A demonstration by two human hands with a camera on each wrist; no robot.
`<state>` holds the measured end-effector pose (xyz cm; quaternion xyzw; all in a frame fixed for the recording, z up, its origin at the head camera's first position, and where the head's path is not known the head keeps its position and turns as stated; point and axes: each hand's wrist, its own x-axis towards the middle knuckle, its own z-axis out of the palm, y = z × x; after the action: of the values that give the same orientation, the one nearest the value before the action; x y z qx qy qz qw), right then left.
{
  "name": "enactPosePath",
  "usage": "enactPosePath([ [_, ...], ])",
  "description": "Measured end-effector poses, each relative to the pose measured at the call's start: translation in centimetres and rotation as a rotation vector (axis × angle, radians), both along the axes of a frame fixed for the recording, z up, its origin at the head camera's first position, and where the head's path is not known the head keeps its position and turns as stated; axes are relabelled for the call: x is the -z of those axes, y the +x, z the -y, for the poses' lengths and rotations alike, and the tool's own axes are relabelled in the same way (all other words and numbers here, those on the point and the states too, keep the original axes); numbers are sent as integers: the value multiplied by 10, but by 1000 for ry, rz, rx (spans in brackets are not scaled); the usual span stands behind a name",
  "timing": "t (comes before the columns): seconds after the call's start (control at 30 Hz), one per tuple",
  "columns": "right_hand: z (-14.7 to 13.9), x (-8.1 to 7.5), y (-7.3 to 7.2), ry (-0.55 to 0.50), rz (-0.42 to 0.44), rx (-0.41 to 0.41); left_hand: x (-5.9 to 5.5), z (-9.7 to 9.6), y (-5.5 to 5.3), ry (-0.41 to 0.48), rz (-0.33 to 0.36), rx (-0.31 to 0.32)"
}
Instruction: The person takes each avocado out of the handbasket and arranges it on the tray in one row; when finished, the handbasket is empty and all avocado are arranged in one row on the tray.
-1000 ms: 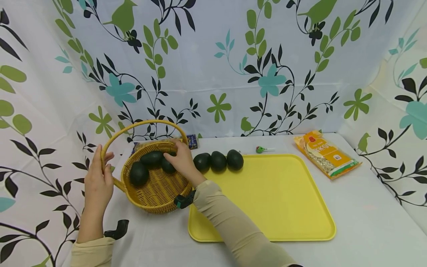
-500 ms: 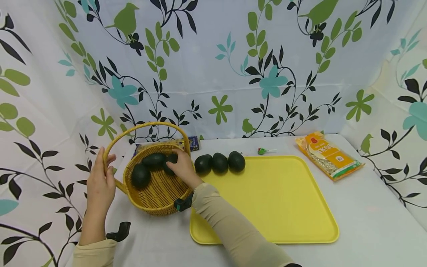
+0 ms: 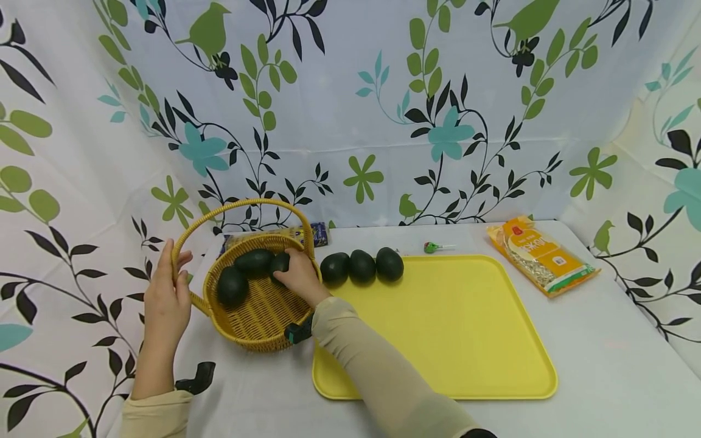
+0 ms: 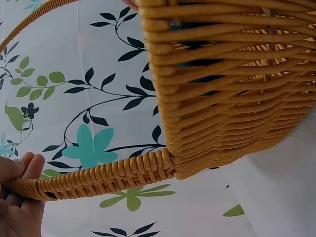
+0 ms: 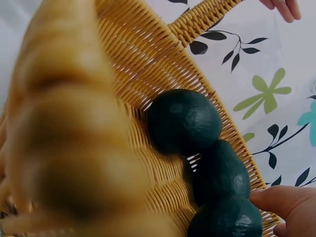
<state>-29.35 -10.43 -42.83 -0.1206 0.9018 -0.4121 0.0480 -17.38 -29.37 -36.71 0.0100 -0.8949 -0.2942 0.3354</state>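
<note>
A yellow wicker basket (image 3: pixel 249 331) stands at the left, its arched handle raised. My left hand (image 3: pixel 167 304) grips the handle's left side; in the left wrist view its thumb and fingers wrap the handle (image 4: pixel 103 178). Inside the basket, along the far side, lie three dark green avocados. My right hand (image 3: pixel 302 277) reaches in and holds the rightmost avocado (image 3: pixel 279 265), partly covering it. The other two, an avocado lying lengthwise (image 3: pixel 254 263) and an avocado at the left (image 3: pixel 232 286), are untouched. The right wrist view shows the right thumb (image 5: pixel 276 200) against the nearest avocado (image 5: pixel 227 219).
A yellow tray (image 3: pixel 449 328) lies right of the basket, with three avocados (image 3: pixel 362 266) in a row at its far left edge. Behind stand a lollipop (image 3: pixel 431 247) and, further right, an orange bag of grains (image 3: pixel 542 255). A blue-and-gold packet (image 3: pixel 319 234) lies behind the basket.
The head view has shifted slightly. My right hand stays at the rightmost avocado in the basket, moving only a little. My left hand keeps its grip on the handle.
</note>
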Motion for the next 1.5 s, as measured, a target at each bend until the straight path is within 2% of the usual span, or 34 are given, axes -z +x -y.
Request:
enactPosePath([
  [0.4, 3, 3, 2, 100, 38, -29, 1, 1, -2, -1, -9, 4],
  [0.6, 3, 4, 1, 143, 28, -75, 0, 0, -2, 4, -10, 10],
  [0.7, 3, 5, 1, 135, 18, -96, -1, 0, -2, 2, -9, 7],
  [0.93, 3, 8, 1, 105, -3, -83, 1, 0, -3, -3, -15, 1],
  [1.17, 4, 11, -1, 99, 5, -152, 2, 0, -2, 0, -16, -2],
  [1.5, 5, 13, 0, 79, 25, -146, 2, 0, -2, 5, -13, -2],
])
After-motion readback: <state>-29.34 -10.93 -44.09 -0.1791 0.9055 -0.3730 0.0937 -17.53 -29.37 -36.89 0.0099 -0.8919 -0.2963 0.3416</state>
